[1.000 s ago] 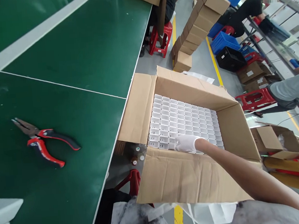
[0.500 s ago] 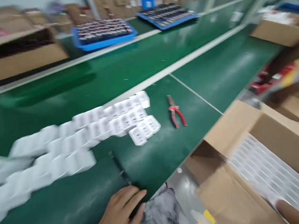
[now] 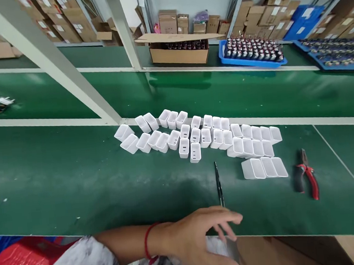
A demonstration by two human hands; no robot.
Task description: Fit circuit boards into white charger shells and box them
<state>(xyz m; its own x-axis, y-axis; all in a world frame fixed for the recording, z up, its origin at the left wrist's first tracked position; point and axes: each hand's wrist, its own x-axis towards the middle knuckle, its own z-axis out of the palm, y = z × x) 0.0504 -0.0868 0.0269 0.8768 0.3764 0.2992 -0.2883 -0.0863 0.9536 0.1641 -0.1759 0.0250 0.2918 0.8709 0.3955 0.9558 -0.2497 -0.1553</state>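
Observation:
My left hand [image 3: 200,237], a red cord on its wrist, reaches in from the left at the table's front edge. Its fingers are apart and nothing is in them. Just beyond the knuckles lies a slim black tool [image 3: 219,182] that looks like tweezers, its near end close to the hand. Several small white plastic cases [image 3: 196,152] stand in uneven rows across the middle of the green table, some with slots showing inside. To their right, another group of white cases [image 3: 267,167] sits side by side. My right hand is out of view.
Red-handled pliers [image 3: 311,181] lie at the right. A white rail [image 3: 256,122] runs behind the cases, with a slanting post [image 3: 69,84] at left. Farther back are an open carton [image 3: 178,55] and blue trays [image 3: 253,62] of small parts. A red plastic thing [image 3: 28,262] is at lower left.
The view has swung left, bringing the whole case layout in. My right hand and the carton of white parts it was at have left the picture. My left hand stays near the black tool.

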